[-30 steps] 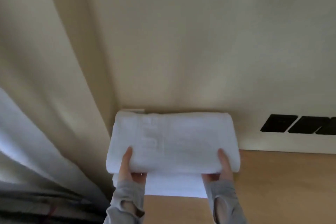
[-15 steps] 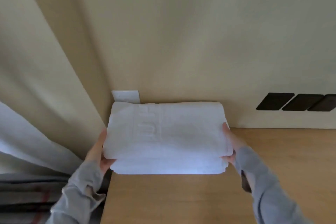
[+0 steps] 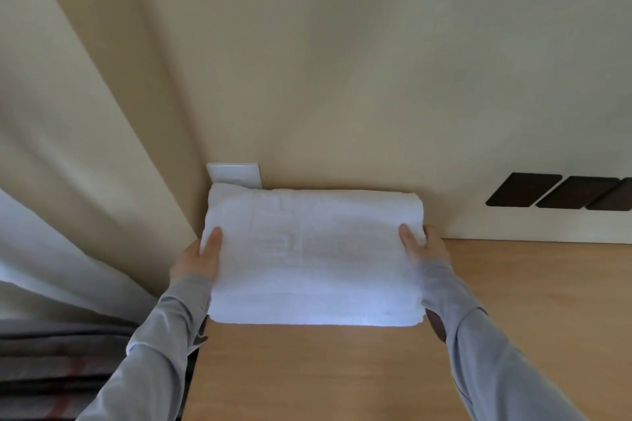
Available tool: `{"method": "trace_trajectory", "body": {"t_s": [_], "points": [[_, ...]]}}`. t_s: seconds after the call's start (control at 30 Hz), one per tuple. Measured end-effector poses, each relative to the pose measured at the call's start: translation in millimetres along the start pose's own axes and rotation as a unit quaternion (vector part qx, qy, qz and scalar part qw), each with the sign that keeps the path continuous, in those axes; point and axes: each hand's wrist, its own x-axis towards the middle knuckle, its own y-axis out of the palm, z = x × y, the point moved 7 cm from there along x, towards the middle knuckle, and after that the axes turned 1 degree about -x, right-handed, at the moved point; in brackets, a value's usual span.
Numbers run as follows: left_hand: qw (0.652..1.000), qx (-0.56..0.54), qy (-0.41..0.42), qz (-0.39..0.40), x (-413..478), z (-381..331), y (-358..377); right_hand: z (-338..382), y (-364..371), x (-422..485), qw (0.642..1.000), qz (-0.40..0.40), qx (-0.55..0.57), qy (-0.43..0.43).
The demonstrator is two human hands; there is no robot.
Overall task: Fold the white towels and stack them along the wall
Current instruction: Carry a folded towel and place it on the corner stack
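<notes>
Against the wall [image 3: 342, 79], a stack of white towels [image 3: 314, 249] sits folded on the wooden surface [image 3: 342, 369], near the corner by the curtain [image 3: 68, 147]. Both arms reach forward in grey sleeves. The left hand [image 3: 196, 258] grips the left end of the stack and the right hand [image 3: 424, 246] grips the right end. The left thumb [image 3: 213, 243] and the right thumb [image 3: 408, 239] lie flat on top. The other fingers wrap down round the sides, mostly hidden. A white wall plate [image 3: 236, 175] peeks out behind the stack.
</notes>
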Motion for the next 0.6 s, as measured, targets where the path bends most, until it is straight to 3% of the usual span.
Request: {"method": "trace_trajectory", "body": {"t_s": [0.1, 0.17, 0.23, 0.27, 0.3, 0.37, 0.43, 0.6], "points": [[0.997, 0.071, 0.006, -0.044, -9, -8, -7, 3, -5, -2, 0.998, -0.002, -0.069, 0.006], [0.971, 0.152, 0.12, -0.14, -28, -28, -19, 20, -25, -12, 0.967, -0.132, -0.198, -0.091], [0.882, 0.194, 0.36, -0.234, -71, -70, -8, 61, -20, -46, 0.899, -0.23, -0.231, -0.292], [0.832, 0.224, 0.452, -0.23, -91, -87, 13, 81, -2, -64, 0.871, -0.222, -0.225, -0.377], [0.808, 0.26, 0.496, -0.183, -101, -100, 39, 96, 23, -77, 0.852, -0.184, -0.23, -0.433], [0.819, 0.353, 0.45, -0.052, -93, -107, 85, 107, 80, -85, 0.849, -0.044, -0.29, -0.44], [0.81, 0.425, 0.405, -0.002, -65, -96, 98, 98, 106, -73, 0.828, 0.029, -0.386, -0.405], [0.806, 0.436, 0.4, -0.004, -21, -64, 78, 56, 78, -24, 0.814, 0.016, -0.467, -0.345]]}}
